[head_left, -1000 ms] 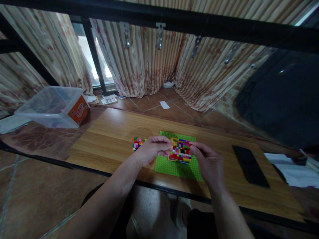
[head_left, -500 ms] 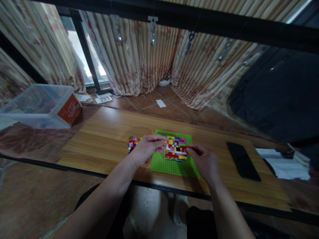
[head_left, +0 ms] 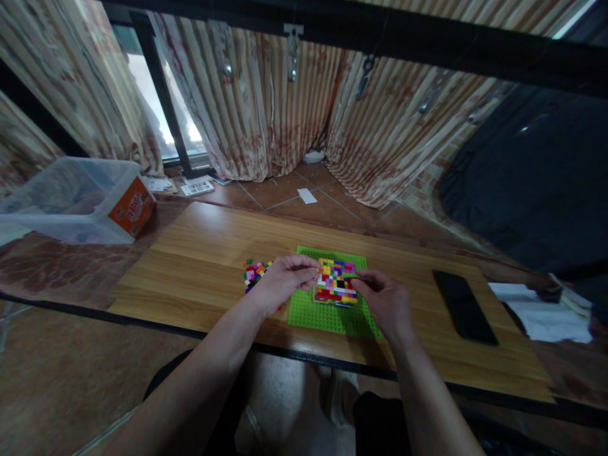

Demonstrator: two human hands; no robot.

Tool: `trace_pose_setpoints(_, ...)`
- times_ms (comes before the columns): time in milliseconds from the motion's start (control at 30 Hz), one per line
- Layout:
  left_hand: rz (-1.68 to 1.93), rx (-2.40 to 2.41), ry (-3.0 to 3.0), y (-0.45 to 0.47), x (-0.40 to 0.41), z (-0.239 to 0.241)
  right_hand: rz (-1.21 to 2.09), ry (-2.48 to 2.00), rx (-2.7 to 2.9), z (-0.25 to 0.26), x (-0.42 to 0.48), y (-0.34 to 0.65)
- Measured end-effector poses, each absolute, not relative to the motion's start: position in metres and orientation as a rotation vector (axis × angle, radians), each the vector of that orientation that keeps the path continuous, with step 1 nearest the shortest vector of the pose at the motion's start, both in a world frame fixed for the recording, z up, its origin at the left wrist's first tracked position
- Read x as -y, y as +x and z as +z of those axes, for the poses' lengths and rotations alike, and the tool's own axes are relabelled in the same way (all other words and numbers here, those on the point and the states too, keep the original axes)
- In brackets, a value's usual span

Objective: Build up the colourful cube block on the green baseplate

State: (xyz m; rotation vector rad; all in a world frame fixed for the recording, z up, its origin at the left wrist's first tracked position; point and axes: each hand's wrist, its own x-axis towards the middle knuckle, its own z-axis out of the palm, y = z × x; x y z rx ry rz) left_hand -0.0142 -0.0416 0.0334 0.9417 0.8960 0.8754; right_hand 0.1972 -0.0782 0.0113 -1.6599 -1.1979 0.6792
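A block-shaped build of many-coloured toy building bricks [head_left: 336, 294] stands on the green studded baseplate [head_left: 313, 320]. My left hand [head_left: 287, 278] reaches to its upper left edge, thumb and index finger pinched on a small yellowish brick there. At the right edge of the build is my right hand [head_left: 387, 301], with thumb and index fingertips close together at the top bricks. Whatever lies between those fingertips is too small to make out. Left of the baseplate, a pile of loose bricks [head_left: 253, 272] is partly covered by my left hand.
The wooden table [head_left: 190, 272] carries a black phone-like slab [head_left: 464, 307] on the right. Papers [head_left: 541, 310] lie beyond its right end. A clear plastic bin [head_left: 90, 228] with an orange label stands at the far left. Curtains [head_left: 266, 114] hang behind.
My right hand has shifted slightly left and up, its fingertips now over the build's right edge. My left hand has stayed nearly in place.
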Motion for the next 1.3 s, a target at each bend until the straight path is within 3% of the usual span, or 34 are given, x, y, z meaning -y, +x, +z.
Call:
trace_pose_setpoints(700,0.917,-0.858,1.259,-0.005,0.044,0.031,0.831,-1.627,1.051,0.005,0.074,0.198)
trace_pose_setpoints(1300,1.059,-1.277,1.993,0.055,0.05,0.021,0.848,-1.554,0.965,0.004,0.068,0.2)
